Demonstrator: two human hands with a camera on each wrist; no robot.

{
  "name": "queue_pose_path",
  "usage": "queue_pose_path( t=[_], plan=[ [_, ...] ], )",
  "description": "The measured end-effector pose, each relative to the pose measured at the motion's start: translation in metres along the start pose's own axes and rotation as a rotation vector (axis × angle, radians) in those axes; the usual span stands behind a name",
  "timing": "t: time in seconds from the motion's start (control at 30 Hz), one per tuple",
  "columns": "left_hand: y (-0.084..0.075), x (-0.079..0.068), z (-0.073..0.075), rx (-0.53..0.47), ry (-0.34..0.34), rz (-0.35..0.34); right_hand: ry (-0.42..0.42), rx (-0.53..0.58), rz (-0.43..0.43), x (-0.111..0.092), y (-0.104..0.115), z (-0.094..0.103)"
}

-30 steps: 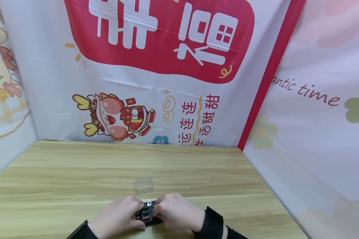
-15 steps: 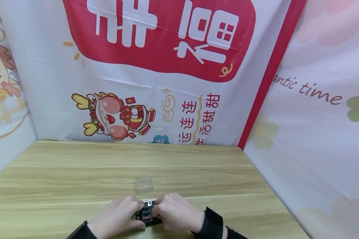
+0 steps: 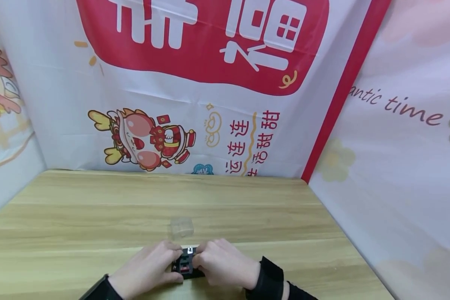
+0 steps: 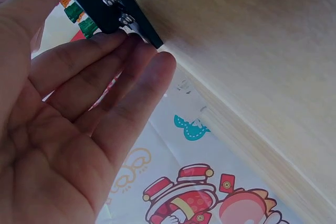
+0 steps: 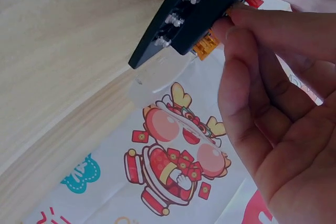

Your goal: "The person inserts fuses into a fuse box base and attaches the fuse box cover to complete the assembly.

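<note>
A black fuse box (image 3: 186, 266) with metal screw terminals lies on the table between both hands. My left hand (image 3: 150, 266) grips its left end, thumb at the near side and fingers at the far side. In the left wrist view, green and orange blade fuses (image 4: 73, 12) stick out of the box's face. My right hand (image 3: 225, 264) pinches at the right part of the box; the fingertips (image 5: 231, 38) meet by an orange fuse (image 5: 206, 45), and what lies between them is mostly hidden. A red fuse (image 5: 254, 0) shows farther along the row.
A clear plastic cover (image 3: 181, 227) rests on the wooden table (image 3: 97, 200) just beyond the fuse box. White printed cloth (image 3: 71, 125) hangs behind the table's back edge and at both sides.
The head view has tilted and shifted slightly, so the scene sits a little higher in it. Both hands stay on the fuse box with hardly any visible movement.
</note>
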State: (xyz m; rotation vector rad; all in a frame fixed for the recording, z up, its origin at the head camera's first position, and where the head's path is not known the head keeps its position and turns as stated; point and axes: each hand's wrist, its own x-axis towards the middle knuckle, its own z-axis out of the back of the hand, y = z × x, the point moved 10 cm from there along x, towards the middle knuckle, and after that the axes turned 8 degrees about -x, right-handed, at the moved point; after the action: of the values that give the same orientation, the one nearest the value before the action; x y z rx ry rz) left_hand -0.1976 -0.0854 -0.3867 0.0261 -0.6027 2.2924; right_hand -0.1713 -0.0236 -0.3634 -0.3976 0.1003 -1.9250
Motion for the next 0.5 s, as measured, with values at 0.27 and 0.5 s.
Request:
queue_pose_path(
  t=[0.27, 0.5],
  plan=[
    [0.003, 0.001, 0.009, -0.029, -0.001, 0.049, -0.013, -0.036, -0.012, 0.001, -0.003, 0.004],
    [0.009, 0.002, 0.045, 0.055, -0.052, 0.055, 0.004, 0.002, -0.068, 0.0, -0.01, 0.005]
  ],
)
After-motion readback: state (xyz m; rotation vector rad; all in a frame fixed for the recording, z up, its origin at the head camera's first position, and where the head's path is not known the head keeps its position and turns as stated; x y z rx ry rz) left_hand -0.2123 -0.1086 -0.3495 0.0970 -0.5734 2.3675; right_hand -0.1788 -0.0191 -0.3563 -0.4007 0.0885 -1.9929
